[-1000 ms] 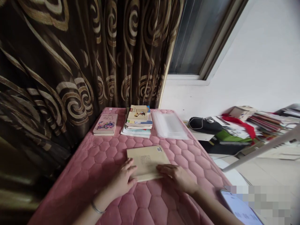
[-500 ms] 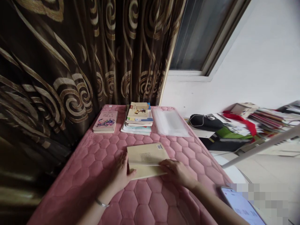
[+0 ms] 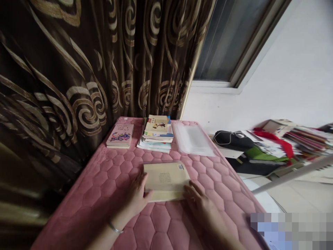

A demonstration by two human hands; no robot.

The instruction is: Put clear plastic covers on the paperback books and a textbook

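Note:
A beige book (image 3: 166,175) lies back cover up on the pink quilted surface (image 3: 153,225), its barcode at the far right corner. A dull band crosses its near part, and a see-through film seems to show along the far edge. My left hand (image 3: 136,192) grips the left side, thumb at the near left corner and fingers along the edge. At the near right corner my right hand (image 3: 199,201) has its fingers curled against the book's edge; it is slightly blurred, and its thumb is hidden.
At the far end stand a pile of pink books (image 3: 120,135), a taller mixed stack of books (image 3: 157,130) and clear plastic sheets (image 3: 194,139). A patterned curtain (image 3: 85,69) hangs on the left. Beyond the right edge are a black pouch (image 3: 234,139) and piled papers.
My right hand has shifted from over the book's near part to its right edge. The band across the book sits nearer to me. The whole view has shifted slightly.

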